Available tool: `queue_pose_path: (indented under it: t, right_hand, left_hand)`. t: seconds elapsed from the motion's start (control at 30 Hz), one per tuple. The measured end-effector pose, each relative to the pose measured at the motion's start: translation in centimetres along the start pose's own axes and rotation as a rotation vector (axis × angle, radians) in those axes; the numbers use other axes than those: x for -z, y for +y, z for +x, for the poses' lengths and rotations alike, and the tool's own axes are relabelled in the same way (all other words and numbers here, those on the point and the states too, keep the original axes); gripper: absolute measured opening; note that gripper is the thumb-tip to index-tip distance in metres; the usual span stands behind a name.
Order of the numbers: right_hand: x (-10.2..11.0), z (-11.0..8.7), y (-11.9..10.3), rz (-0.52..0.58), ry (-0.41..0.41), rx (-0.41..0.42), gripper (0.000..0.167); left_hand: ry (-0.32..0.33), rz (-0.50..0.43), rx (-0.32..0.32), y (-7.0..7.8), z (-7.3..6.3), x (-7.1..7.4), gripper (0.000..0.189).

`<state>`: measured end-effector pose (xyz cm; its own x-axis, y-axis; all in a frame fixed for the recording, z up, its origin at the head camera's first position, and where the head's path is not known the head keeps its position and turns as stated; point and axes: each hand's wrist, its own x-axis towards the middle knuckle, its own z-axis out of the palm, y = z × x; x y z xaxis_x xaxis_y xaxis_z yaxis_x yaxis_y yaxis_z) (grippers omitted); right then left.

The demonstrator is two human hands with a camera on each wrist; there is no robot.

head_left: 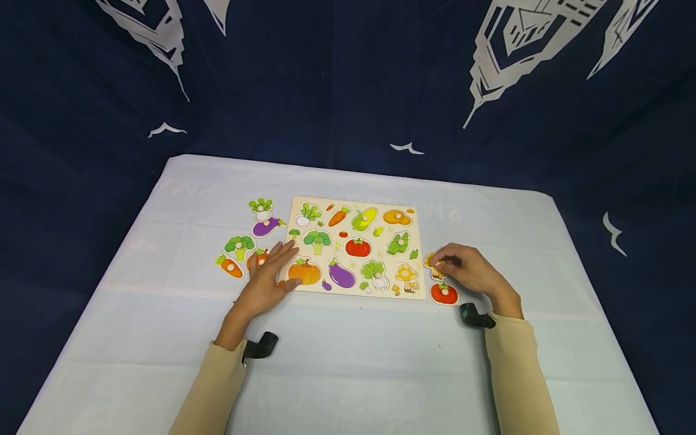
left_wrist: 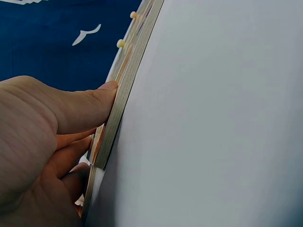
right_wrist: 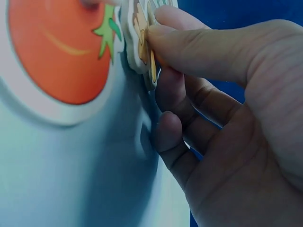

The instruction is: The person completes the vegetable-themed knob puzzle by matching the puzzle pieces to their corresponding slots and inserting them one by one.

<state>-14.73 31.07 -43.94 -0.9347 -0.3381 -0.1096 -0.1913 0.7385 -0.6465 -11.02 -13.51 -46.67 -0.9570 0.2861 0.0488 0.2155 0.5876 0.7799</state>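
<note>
A wooden vegetable puzzle board point(head_left: 348, 290) lies on the table between both hands. My left hand point(head_left: 266, 284) rests at its left edge with fingers spread; the thumb point(left_wrist: 97, 106) presses on the board's near edge in the left wrist view. Under those fingers a pumpkin piece point(head_left: 261, 256) is partly hidden. Off the board's right side, my right hand point(head_left: 472, 270) pinches a mushroom piece point(head_left: 437, 273) between thumb and fingers, covering part of it. Just nearer lies a tomato piece point(head_left: 444, 294), large in the right wrist view.
Left of the board lie a turnip piece point(head_left: 263, 209), an eggplant piece point(head_left: 266, 227), a broccoli piece point(head_left: 239, 246) and a carrot piece point(head_left: 229, 266). A white cloth covers the table point(head_left: 370, 368). Behind it hangs a dark blue curtain point(head_left: 326, 90).
</note>
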Motion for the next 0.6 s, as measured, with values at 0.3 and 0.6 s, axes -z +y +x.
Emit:
queue_pose_path:
  t: [0.3,0.6]
  right_hand:
    - [0.25,0.04,-0.46,-0.005,0.02,0.02,0.013]
    - [-0.28,0.31,-0.96,0.001,0.02,0.031,0.012]
  left_hand:
    - [0.001,0.0,0.0,-0.01,0.09,0.03,0.069]
    - [0.001,-0.002,-0.008,-0.06,0.06,0.0,0.069]
